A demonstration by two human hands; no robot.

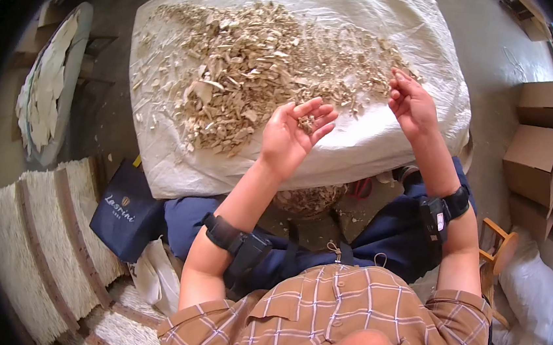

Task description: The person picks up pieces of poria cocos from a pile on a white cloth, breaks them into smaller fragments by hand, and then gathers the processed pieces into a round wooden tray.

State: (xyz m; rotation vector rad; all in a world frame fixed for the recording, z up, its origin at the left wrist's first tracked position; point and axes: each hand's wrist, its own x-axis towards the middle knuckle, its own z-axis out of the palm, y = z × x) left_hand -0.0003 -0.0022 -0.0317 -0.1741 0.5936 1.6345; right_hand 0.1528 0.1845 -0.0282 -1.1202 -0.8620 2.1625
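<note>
My left hand (293,134) is palm up over the near edge of the flake pile, cupping a few small brownish bits (306,124) in its slightly curled fingers. To the right, my right hand (414,106) is held with thumb and fingertips pressed together above the cloth; whatever is between them is too small to make out. Pale tan, dry-looking flakes (253,65) lie heaped on a white cloth (357,147), thicker at left and centre. Finer crumbs (346,54) spread toward the right.
Below the cloth's near edge, a round container of flakes (310,200) sits between my legs. A dark blue bag (125,208) and ridged whitish panels (33,250) are at left, beneath an oval tray (67,82). Cardboard boxes (532,149), a wooden stool (506,248) and white sacks (533,280) stand at right.
</note>
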